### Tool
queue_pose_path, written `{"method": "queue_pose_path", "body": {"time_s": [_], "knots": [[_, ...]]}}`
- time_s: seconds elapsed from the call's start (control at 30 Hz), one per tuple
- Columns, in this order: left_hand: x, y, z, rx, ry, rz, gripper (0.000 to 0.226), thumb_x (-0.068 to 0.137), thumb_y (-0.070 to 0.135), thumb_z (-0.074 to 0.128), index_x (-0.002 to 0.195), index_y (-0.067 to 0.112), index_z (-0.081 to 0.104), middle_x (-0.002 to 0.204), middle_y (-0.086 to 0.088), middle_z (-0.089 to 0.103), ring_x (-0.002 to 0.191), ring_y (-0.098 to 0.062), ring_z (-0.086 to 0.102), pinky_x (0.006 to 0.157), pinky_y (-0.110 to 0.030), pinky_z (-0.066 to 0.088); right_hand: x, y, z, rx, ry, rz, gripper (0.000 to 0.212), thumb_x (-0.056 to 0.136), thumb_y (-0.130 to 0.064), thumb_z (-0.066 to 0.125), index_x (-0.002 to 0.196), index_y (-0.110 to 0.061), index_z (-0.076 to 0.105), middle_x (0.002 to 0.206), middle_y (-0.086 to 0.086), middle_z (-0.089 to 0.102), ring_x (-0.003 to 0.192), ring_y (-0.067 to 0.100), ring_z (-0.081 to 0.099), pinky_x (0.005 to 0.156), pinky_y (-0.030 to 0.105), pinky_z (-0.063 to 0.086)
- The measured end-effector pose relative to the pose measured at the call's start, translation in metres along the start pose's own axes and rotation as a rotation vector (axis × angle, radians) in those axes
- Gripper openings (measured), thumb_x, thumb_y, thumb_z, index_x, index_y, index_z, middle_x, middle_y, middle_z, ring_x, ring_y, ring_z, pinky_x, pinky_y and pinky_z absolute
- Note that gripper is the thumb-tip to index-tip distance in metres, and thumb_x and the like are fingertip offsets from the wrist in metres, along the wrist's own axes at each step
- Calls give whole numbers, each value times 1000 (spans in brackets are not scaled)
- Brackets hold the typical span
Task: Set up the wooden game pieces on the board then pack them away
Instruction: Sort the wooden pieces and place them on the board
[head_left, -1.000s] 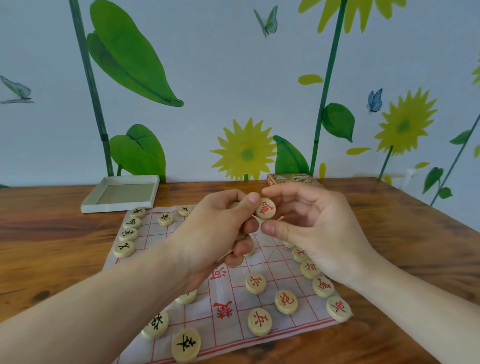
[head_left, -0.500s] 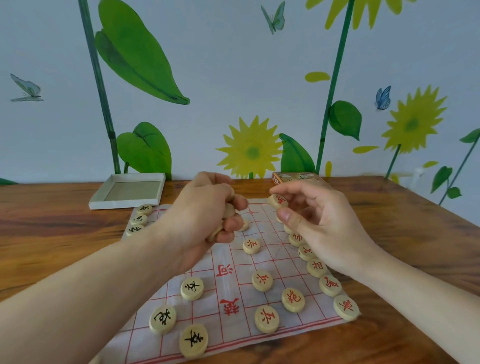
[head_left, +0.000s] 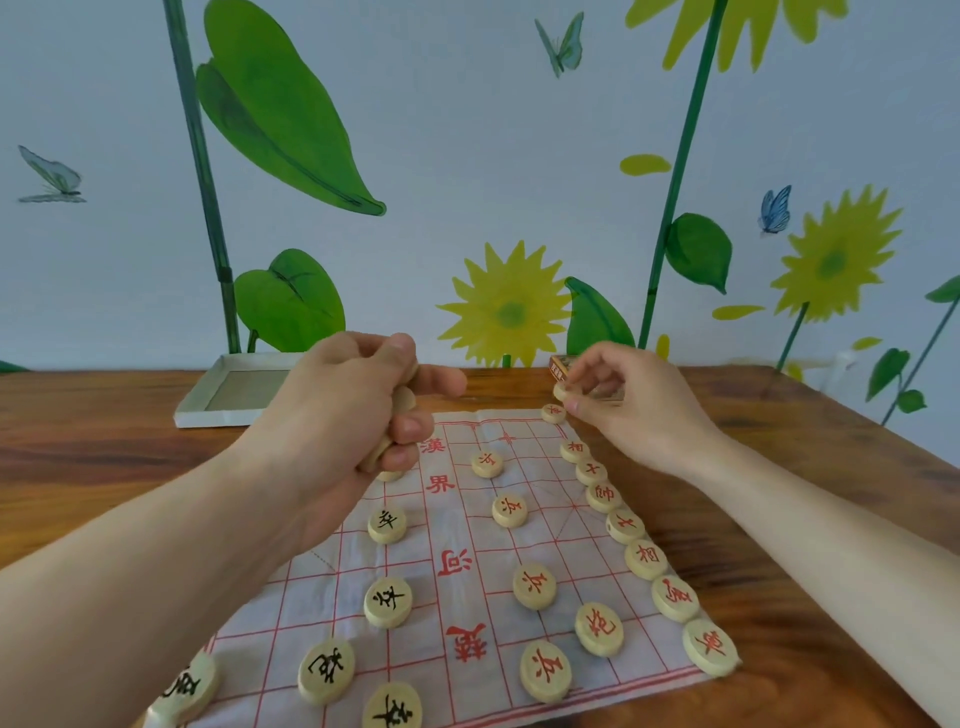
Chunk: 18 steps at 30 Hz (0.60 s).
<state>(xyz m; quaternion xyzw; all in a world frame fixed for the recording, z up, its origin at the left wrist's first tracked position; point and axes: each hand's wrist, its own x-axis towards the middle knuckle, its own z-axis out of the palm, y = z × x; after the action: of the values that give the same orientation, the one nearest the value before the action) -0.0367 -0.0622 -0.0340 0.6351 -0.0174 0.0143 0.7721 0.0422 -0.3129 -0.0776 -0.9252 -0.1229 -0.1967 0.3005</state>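
Note:
A white cloth board (head_left: 467, 519) with red grid lines lies on the wooden table. Several round wooden pieces stand on it: red-lettered ones (head_left: 644, 558) in a row down its right edge and in the middle, black-lettered ones (head_left: 387, 601) at the lower left. My left hand (head_left: 353, 410) hovers over the board's far left part and grips a stack of wooden pieces (head_left: 402, 402) in its curled fingers. My right hand (head_left: 618, 400) is at the board's far right corner and pinches one piece (head_left: 561, 391) just above a red-lettered piece (head_left: 553, 413) that lies on the corner.
A shallow white box tray (head_left: 197, 410) sits on the table at the back left, behind my left hand. A small printed box (head_left: 558, 366) shows behind my right hand. The wall with painted sunflowers rises right behind the table's far edge.
My right hand carried its single piece from the middle out to the board's far right corner. My left hand lifted slightly with its stack. The camera tilted down a little.

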Motion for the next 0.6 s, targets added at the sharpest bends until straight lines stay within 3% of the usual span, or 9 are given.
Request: {"method": "queue_pose_path", "body": {"time_s": [0.2, 0.3, 0.43, 0.53, 0.6], "knots": [[2, 0, 0, -10, -8, -4, 13, 106, 17, 50, 99, 6, 52, 85, -9, 79, 40, -8, 35, 36, -19, 30, -2, 13, 9, 0, -88, 90, 7, 89, -29, 76, 84, -30, 72, 81, -14, 71, 78, -2, 62, 69, 20, 42], [4, -2, -2, -14, -36, -8, 18, 97, 18, 63, 106, 3, 62, 92, -6, 79, 42, -7, 36, 37, -18, 32, -3, 14, 13, -33, -175, 108, 26, 100, -25, 58, 81, -31, 74, 75, -7, 71, 69, 10, 63, 64, 30, 42], [5, -6, -4, -19, -56, -16, 38, 76, 23, 76, 108, 2, 73, 81, -1, 73, 44, -7, 36, 37, -18, 31, -4, -2, 5, 50, -54, 87, 26, 104, -19, 52, 92, -27, 74, 87, -14, 68, 72, 0, 58, 64, 12, 36], [4, -9, -3, 15, -73, -12, 34, 72, 24, 77, 99, 4, 77, 74, 1, 72, 44, -7, 35, 37, -17, 30, -8, -24, 1, 198, 41, -33, 17, 98, -16, 63, 96, -29, 73, 94, -12, 70, 85, 5, 62, 72, 18, 46], [4, -11, -2, 54, -76, -11, 32, 68, 25, 78, 93, 5, 79, 66, 2, 68, 44, -7, 35, 37, -17, 31, -14, -42, 2, 257, 43, -127, 15, 93, -14, 69, 97, -29, 73, 91, -12, 70, 87, 5, 62, 69, 12, 44]]}}
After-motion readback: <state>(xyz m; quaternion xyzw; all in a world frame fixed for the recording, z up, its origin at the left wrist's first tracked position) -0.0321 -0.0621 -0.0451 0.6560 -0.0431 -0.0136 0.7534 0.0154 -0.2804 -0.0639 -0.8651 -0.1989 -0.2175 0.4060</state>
